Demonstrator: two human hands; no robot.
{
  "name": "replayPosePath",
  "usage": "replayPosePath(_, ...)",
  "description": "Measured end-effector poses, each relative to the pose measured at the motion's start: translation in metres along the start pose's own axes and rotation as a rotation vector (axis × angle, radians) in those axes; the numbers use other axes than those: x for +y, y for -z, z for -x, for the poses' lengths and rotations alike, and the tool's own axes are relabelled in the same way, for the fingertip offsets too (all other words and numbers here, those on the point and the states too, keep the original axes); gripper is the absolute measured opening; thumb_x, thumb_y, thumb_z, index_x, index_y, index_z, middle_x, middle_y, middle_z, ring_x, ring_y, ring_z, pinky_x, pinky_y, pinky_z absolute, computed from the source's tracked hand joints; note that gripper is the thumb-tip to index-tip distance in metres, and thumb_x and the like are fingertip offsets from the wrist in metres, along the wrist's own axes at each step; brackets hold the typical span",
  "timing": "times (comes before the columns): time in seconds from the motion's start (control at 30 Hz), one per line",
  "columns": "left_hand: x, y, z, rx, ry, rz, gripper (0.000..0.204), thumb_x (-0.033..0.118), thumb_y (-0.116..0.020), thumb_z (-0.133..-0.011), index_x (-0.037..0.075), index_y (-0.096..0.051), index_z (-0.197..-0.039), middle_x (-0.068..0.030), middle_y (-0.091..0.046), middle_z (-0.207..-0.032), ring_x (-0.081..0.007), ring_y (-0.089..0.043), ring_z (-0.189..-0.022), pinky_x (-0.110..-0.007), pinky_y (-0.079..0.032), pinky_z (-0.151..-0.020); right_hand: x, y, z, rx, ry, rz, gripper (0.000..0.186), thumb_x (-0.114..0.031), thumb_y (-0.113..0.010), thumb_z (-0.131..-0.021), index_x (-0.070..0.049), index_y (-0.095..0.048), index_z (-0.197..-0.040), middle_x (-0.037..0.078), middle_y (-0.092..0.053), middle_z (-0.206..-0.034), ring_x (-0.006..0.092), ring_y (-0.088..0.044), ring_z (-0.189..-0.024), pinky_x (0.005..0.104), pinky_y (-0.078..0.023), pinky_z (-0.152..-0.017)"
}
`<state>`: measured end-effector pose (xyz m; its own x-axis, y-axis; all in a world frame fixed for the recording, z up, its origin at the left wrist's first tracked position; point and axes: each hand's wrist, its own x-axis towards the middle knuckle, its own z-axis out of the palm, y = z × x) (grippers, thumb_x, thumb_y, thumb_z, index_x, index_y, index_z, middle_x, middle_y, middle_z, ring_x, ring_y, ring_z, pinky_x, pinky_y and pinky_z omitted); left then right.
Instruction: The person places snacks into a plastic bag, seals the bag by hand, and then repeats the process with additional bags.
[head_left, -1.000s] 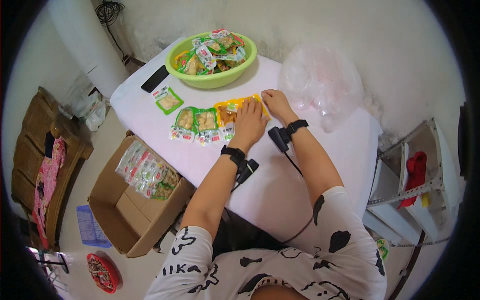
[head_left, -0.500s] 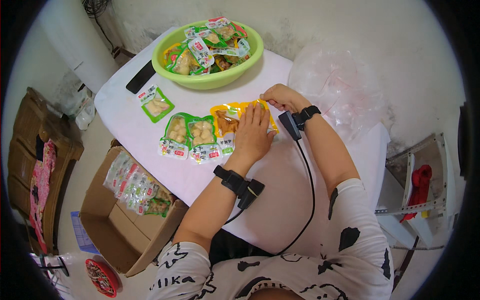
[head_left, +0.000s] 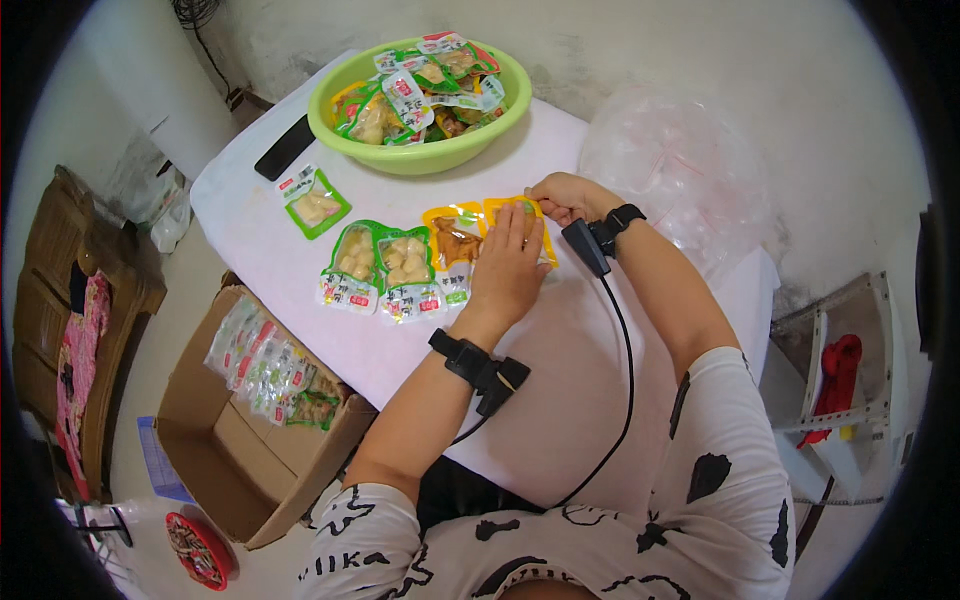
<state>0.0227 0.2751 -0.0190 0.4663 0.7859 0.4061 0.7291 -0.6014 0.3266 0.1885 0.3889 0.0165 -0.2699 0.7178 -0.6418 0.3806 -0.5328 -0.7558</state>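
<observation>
"While your left hand (head_left: 508,268) lay on the rightmost yellow-edged packet (head_left: 549,243), fingers slightly apart, which step was in hand?"

"Aligning, I judged, on the table (head_left: 560,340). Your right hand (head_left: 577,199) curled at its corner; whether it pinched, I couldn't tell. Next move probably called for steady pressure."

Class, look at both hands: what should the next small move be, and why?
Probably the right hand should smooth down the upper right corner of the rightmost yellow-edged packet: it is curled at that corner, though whether it grips is unclear, and the left hand lies spread over the packet, seemingly steadying it.
</observation>
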Motion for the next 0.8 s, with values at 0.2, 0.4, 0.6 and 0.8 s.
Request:
replayPosePath(0.2, -0.001, -0.01, 0.002, 0.051, -0.097, 0.024, 0.054, 0.019, -0.064, -0.077, 0.0, -0.046, -0.125, -0.0228, -0.036, -0.136, -0.0366, -0.032, -0.129, -0.044, -0.03, -0.104, -0.003, -0.001, -0.024, 0.309, 0.28, 0.925, 0.035, -0.03, -0.055, -0.085, 0.0, -0.059, -0.067, 0.008, -0.053, -0.059, 0.0173, -0.046, -0.049, 0.0322, -0.038, -0.046)
replayPosePath(0.4, -0.007, -0.01, 0.005, 0.085, -0.115, 0.028, 0.045, 0.016, -0.065, -0.075, -0.001, -0.054, -0.114, -0.0229, -0.04, -0.133, -0.0374, -0.034, -0.127, -0.043, -0.031, -0.104, -0.029, -0.029, -0.019, 0.105, 0.539, 0.652, 0.034, -0.031, -0.059, -0.082, 0.002, -0.064, -0.076, 0.005, -0.057, -0.061, 0.0177, -0.051, -0.058, 0.0331, -0.043, -0.056)
replayPosePath(0.6, -0.008, -0.018, 0.004, 0.184, -0.189, 0.029, 0.04, 0.014, -0.064, -0.073, 0.0, -0.057, -0.11, -0.0221, -0.046, -0.124, -0.0384, -0.036, -0.125, -0.045, -0.032, -0.103, -0.044, -0.035, -0.025, -0.024, 0.297, 0.823, 0.029, -0.029, -0.061, -0.083, 0.0, -0.064, -0.076, 0.002, -0.057, -0.062, 0.013, -0.048, -0.058, 0.0312, -0.042, -0.056)
replayPosePath(0.8, -0.006, -0.016, 0.003, 0.24, -0.172, 0.031, 0.033, 0.013, -0.061, -0.074, 0.0, -0.06, -0.105, -0.0217, -0.048, -0.12, -0.0394, -0.039, -0.121, -0.049, -0.034, -0.101, -0.05, -0.037, -0.028, -0.025, 0.293, 0.894, 0.034, -0.031, -0.062, -0.08, 0.003, -0.064, -0.079, 0.008, -0.06, -0.07, 0.0184, -0.052, -0.066, 0.0355, -0.043, -0.062)
